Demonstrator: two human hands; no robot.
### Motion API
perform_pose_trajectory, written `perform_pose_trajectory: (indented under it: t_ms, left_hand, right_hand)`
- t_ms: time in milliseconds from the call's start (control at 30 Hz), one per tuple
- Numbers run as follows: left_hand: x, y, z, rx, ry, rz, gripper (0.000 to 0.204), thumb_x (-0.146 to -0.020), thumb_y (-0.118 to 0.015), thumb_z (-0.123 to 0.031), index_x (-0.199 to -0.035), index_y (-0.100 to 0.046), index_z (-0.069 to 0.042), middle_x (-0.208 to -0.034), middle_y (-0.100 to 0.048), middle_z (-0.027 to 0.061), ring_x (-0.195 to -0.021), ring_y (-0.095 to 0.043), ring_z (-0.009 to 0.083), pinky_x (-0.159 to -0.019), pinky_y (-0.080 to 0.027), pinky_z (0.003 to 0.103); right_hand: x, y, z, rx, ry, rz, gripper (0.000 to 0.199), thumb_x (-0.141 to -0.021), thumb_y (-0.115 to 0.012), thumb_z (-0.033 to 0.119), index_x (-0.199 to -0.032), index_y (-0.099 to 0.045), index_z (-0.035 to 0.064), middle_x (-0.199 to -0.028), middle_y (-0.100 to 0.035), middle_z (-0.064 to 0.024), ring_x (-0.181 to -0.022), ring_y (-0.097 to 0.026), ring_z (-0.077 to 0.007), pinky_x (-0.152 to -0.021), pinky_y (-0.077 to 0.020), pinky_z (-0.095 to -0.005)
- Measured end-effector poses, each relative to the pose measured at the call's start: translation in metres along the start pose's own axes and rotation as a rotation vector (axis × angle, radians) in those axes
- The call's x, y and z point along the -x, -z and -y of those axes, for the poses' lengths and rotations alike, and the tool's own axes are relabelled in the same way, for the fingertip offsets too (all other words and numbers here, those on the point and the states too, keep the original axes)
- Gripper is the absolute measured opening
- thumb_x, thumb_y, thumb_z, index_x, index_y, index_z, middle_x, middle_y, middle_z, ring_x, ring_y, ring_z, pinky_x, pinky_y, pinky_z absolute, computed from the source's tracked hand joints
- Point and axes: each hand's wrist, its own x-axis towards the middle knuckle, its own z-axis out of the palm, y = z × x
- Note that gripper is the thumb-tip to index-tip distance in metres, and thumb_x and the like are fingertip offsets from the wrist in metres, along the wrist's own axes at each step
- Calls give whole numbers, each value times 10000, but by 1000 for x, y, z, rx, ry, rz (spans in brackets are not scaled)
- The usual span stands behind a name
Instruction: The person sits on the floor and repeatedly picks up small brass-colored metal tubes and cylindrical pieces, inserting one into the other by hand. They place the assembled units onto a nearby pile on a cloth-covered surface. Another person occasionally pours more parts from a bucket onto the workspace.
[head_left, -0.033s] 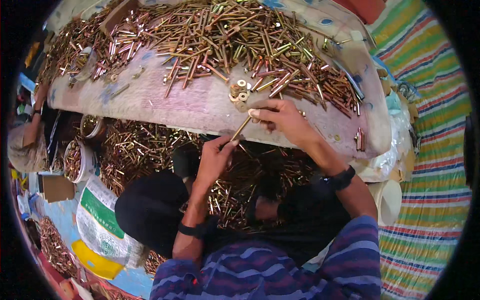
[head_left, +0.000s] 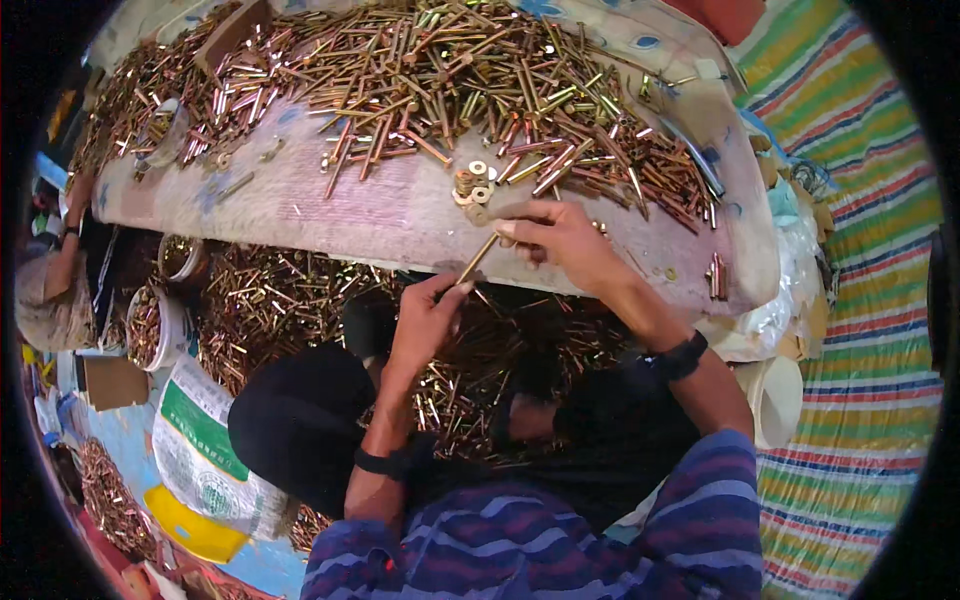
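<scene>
Between my two hands, above the front edge of the padded table (head_left: 380, 215), a slim brass-coloured bolt (head_left: 478, 258) slants up to the right. The thumb and fingers of my left hand (head_left: 425, 310) pinch its lower end. At the upper end, my right hand (head_left: 560, 240) is closed in a pinch; whether a small part sits under those fingertips is hidden. A small heap of flat round washers (head_left: 477, 190) lies on the cloth just beyond my right fingertips. Behind it spreads a large pile of similar metal bolts (head_left: 440, 75).
Below the table edge lies another mass of bolts (head_left: 260, 300). To the left are a white bucket (head_left: 172, 325) of parts, a cardboard box (head_left: 118, 382) and a white-green sack (head_left: 205, 420). Another person's arm (head_left: 68, 255) shows at far left. A white container (head_left: 778, 400) stands right.
</scene>
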Motion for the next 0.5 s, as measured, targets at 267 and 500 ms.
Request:
perform_pose_trajectory:
  t_ms: [267, 500]
  left_hand:
    - [2, 1, -1, -85, -24, -77, 198, -971, -655, -138, -1081, -731, 8, -629, -513, -55, -543, -422, 38, -487, -329, 254]
    - [5, 3, -2, -79, -44, -101, 188, -976, -674, -151, -1079, -737, -7, -631, -526, -51, -537, -419, 41, -484, -332, 252]
  right_hand:
    - [10, -12, -10, 163, 117, -78, 309, -971, -690, 190, -1193, -720, -22, -844, -678, -7, -627, -566, -55, -542, -476, -244]
    - [11, -12, -12, 109, 139, -24, 307, -987, -677, 218, -1157, -728, -33, -790, -664, 0, -619, -569, -51, -539, -486, -244]
